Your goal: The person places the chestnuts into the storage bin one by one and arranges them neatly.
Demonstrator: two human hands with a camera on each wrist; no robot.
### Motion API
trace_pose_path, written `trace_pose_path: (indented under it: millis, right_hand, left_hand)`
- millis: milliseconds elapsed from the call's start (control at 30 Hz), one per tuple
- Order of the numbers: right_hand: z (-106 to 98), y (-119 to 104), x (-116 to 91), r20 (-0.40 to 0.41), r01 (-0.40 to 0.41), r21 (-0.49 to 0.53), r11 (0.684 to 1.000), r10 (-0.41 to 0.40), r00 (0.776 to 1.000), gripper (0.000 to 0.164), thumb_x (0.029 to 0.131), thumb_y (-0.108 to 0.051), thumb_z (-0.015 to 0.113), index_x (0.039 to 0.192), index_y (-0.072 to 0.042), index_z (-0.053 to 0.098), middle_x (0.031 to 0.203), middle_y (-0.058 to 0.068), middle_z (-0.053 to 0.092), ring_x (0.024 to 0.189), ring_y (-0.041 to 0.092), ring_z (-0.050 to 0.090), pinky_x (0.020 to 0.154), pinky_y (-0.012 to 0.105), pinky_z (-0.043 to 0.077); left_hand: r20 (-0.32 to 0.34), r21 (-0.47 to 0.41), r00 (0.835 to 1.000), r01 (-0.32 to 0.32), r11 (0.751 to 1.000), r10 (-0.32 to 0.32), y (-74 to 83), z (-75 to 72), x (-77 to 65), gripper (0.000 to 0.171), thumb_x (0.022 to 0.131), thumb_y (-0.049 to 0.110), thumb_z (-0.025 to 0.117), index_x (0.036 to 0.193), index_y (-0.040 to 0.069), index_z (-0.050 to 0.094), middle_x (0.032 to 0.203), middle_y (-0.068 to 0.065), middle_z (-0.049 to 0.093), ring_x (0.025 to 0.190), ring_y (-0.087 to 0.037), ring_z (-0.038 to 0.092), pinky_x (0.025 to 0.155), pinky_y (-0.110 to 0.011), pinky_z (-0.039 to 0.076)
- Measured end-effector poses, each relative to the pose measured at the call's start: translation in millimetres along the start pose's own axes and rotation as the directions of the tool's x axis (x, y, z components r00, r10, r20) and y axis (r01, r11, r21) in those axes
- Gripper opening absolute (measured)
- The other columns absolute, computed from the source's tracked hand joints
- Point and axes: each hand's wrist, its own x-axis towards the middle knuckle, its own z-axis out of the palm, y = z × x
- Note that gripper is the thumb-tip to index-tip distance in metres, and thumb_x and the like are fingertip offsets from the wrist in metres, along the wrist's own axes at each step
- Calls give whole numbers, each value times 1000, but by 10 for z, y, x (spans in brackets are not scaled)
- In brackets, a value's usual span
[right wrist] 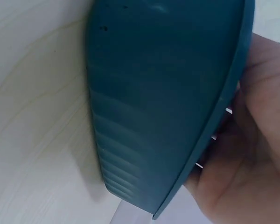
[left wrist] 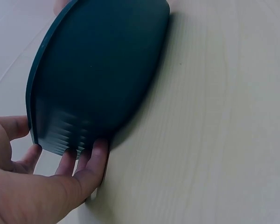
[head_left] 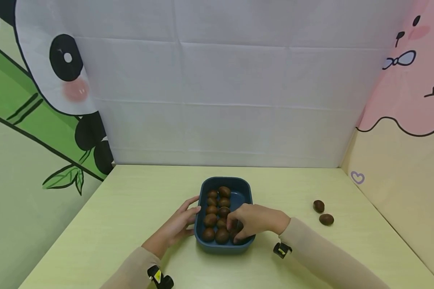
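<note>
A dark blue plastic box [head_left: 225, 249] sits on the table and holds rows of brown chestnuts [head_left: 210, 220], mostly on its left side and near end. My left hand [head_left: 179, 225] steadies the box from the left. In the left wrist view its fingertips [left wrist: 101, 148] touch the outer wall, fairly straight. My right hand [head_left: 254, 218] reaches over the right rim into the near right part. Its thumb and fingers curve round a chestnut [head_left: 233, 233] there, partly hidden by them. In the right wrist view the box wall [right wrist: 154, 102] hides those fingertips.
Two loose chestnuts [head_left: 318, 206] lie on the pale wooden table [head_left: 148, 180] to the right of the box. A white cloth [head_left: 231, 100] hangs behind the table's far edge. Painted walls stand at the left and right.
</note>
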Motion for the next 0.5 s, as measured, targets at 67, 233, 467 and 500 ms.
trace_pose_path:
  millis: [67, 233, 467, 500]
  right_hand:
    - [-11, 8, -12, -9, 11, 11, 1000, -11, 1000, 24, 84, -26, 84, 102, -18, 71, 93, -13, 67, 76, -3, 59, 69, 20, 49]
    - [-67, 50, -54, -47, 57, 38, 998, -56, 997, 25, 87, -25, 82, 107, -14, 71, 101, -6, 70, 86, 5, 65, 75, 21, 51]
    - [-214, 144, -172, -126, 79, 92, 993, -67, 990, 20, 91, -21, 77, 108, -18, 70, 104, -5, 70, 91, 8, 66, 81, 28, 54]
    - [-236, 160, -198, -141, 79, 94, 992, -65, 988, 19, 91, -21, 77, 108, -19, 70, 104, -6, 70, 91, 6, 65, 81, 30, 54]
  left_hand:
    - [0, 1, 1000, -1, 1000, 1, -1, -1, 0, 64, 106, 37, 50, 159, 21, 18, 144, -25, 50, 128, -33, 54, 96, -53, 46]
    - [4, -3, 1000, -2, 1000, 2, -2, -4, 0, 65, 106, 37, 50, 159, 21, 18, 144, -25, 49, 128, -33, 54, 97, -53, 46]
    - [1, -2, 1000, -1, 1000, 1, 1, -2, -4, 65, 106, 37, 51, 159, 21, 18, 144, -25, 49, 128, -34, 53, 97, -53, 46]
    - [2, -2, 1000, 0, 1000, 0, 0, -1, -4, 65, 106, 37, 51, 159, 21, 18, 144, -25, 49, 128, -34, 53, 97, -53, 46]
